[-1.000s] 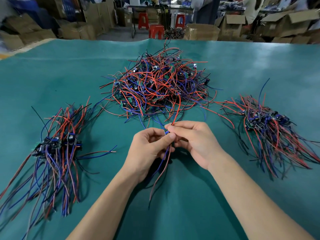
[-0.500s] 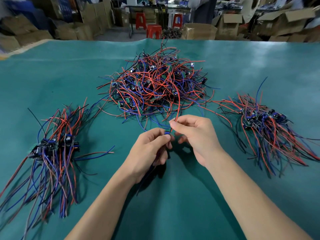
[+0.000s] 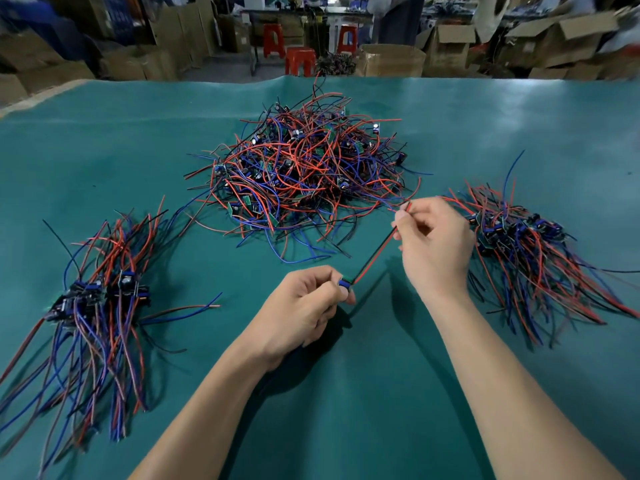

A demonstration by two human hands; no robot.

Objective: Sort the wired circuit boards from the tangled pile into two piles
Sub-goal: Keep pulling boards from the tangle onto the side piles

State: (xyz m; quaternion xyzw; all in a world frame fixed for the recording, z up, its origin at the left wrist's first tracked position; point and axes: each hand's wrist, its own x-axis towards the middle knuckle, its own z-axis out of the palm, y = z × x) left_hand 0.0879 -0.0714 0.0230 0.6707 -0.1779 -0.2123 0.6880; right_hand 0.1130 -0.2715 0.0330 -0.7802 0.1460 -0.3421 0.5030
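**A:** what's the wire situation look like?

**B:** big tangled pile (image 3: 301, 174) of red, blue and black leads with little boards sits mid-table. Two sorted piles flank it: left pile (image 3: 93, 306) and right pile (image 3: 530, 247), wires fanned toward the person.

**A:** and the hands?

**B:** left hand (image 3: 304, 310) pinches a small blue board (image 3: 344, 284); right hand (image 3: 433, 244) pinches its red-and-black lead (image 3: 375, 256) near the tip, pulled straight between them above the table.

**A:** room?

**B:** green mat (image 3: 346, 410), cardboard boxes (image 3: 391, 60) and red stools (image 3: 299, 60) behind.

**A:** changed?

**B:** half a second ago both hands were together at the board; now the right one's slid out along the lead.
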